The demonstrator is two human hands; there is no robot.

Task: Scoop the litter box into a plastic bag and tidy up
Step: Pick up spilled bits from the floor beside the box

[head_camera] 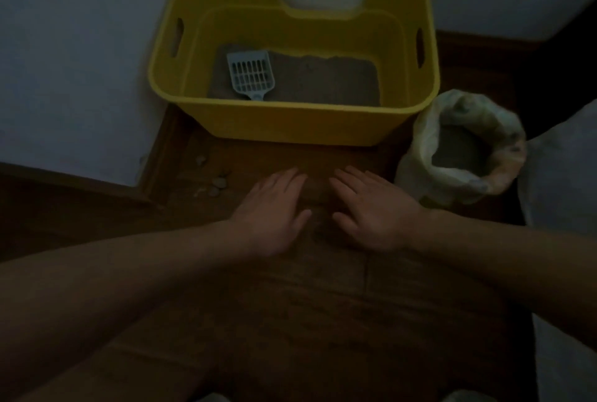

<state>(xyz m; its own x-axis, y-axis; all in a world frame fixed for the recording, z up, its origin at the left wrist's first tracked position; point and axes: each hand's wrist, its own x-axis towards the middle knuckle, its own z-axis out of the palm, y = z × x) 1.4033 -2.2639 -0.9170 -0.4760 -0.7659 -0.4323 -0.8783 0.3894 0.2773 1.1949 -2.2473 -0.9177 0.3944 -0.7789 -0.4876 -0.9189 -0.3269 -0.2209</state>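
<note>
A yellow litter box (pixel 290 123) stands on the wooden floor against the white wall, with grey litter (pixel 332 81) inside. A pale blue slotted scoop (pixel 250 73) lies on the litter at the left, handle toward me. Right of the box sits a white plastic bag (pixel 429 130), its mouth rolled open and grey litter inside. My left hand (pixel 274 211) and my right hand (pixel 374 211) rest flat on the floor in front of the box, fingers spread, holding nothing.
A few spilled litter clumps (pixel 216 183) lie on the floor left of my left hand, near the wall corner. A pale fabric object (pixel 562 182) sits at the right edge. Dark wooden skirting runs along the walls.
</note>
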